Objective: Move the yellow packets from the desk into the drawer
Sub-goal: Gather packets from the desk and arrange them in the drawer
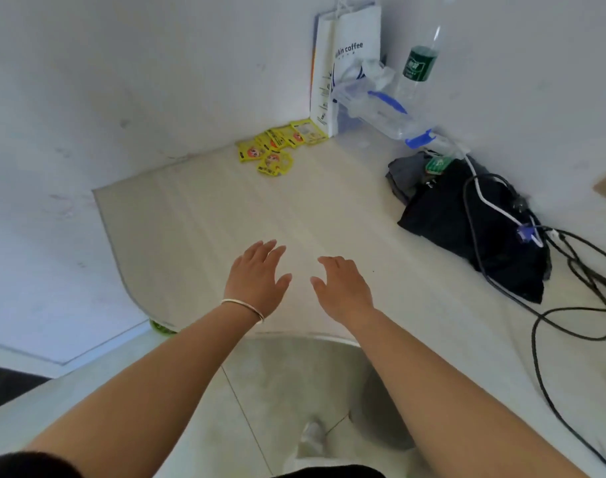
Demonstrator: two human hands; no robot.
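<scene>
The left hand [256, 276] and right hand [343, 288] are hovering side by side over the near worktop [208, 215], each grip spread, holding nothing. The yellow packets [277, 146] are lying heaped at the far edge, just beside a white paper bag [346, 56].

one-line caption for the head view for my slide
Open left hand and right hand hover over the pale desk, short of the small yellow packets.

Empty hands [300, 281] over desk [198, 215], yellow packets [279, 143] far back
</scene>
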